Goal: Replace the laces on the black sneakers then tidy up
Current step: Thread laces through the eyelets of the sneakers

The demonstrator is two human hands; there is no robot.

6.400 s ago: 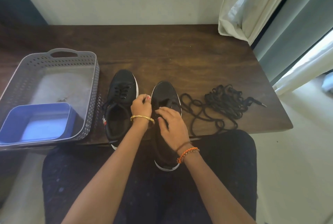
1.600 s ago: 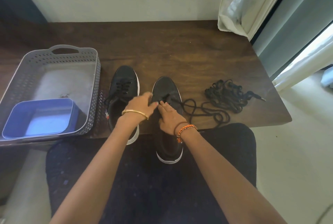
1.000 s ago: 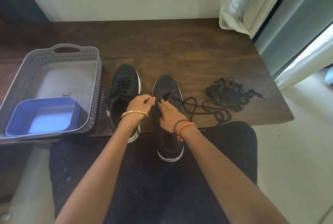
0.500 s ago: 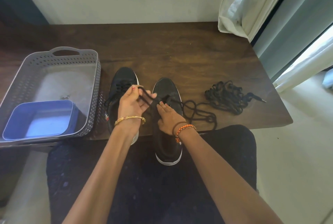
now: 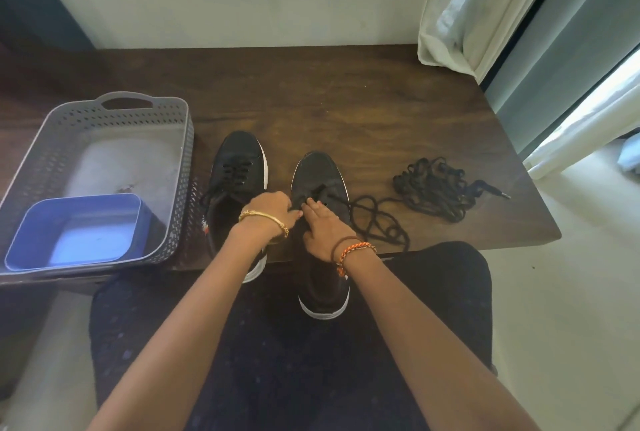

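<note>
Two black sneakers stand side by side at the table's near edge. The left sneaker (image 5: 239,167) is laced. The right sneaker (image 5: 320,174) overhangs the edge toward my lap, and a black lace (image 5: 375,219) runs from its eyelets and trails in loops to the right. My left hand (image 5: 272,210) and my right hand (image 5: 320,222) meet over the right sneaker's eyelet area, fingers curled and pinching the lace there. A tangled pile of black laces (image 5: 436,188) lies further right on the table.
A grey perforated basket (image 5: 104,111) sits at the table's left with a blue tub (image 5: 76,233) inside its near end. The dark wooden table (image 5: 346,101) meets a wall behind. A white curtain (image 5: 464,7) hangs at the back right.
My left hand, which had pulled a lace end up and to the left, has come back down to the right sneaker's eyelets. The trailing loops shifted slightly.
</note>
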